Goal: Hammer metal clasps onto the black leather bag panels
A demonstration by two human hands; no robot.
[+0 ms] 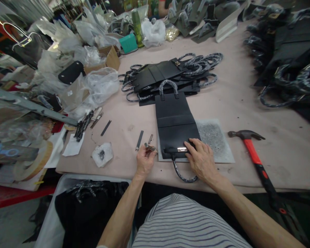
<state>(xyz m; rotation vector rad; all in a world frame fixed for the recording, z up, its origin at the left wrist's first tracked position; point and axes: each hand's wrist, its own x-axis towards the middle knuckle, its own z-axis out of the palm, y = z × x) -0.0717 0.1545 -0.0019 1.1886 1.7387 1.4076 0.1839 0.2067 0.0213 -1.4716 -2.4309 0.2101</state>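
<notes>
A black handbag panel [174, 113] lies flat before me, with a plastic-wrapped handle at each end. Part of it rests on a pale slab [214, 137]. Near its closer end shines a small metal plate [182, 149]. My right hand [203, 158] lies on the panel with its fingers stretched, the fingertips beside that plate. Just left of the panel, my left hand [146, 160] pinches a small metal fitting [150, 147] between thumb and fingers. A dark flat metal bar [139, 140] lies beside that hand.
A claw hammer [255, 158] with a red and black handle lies at the right. Several black bag panels [160, 72] are stacked behind, more [294, 51] at the far right. A white packet [102, 154] sits at left. A plastic bin [64, 193] stands below the table edge.
</notes>
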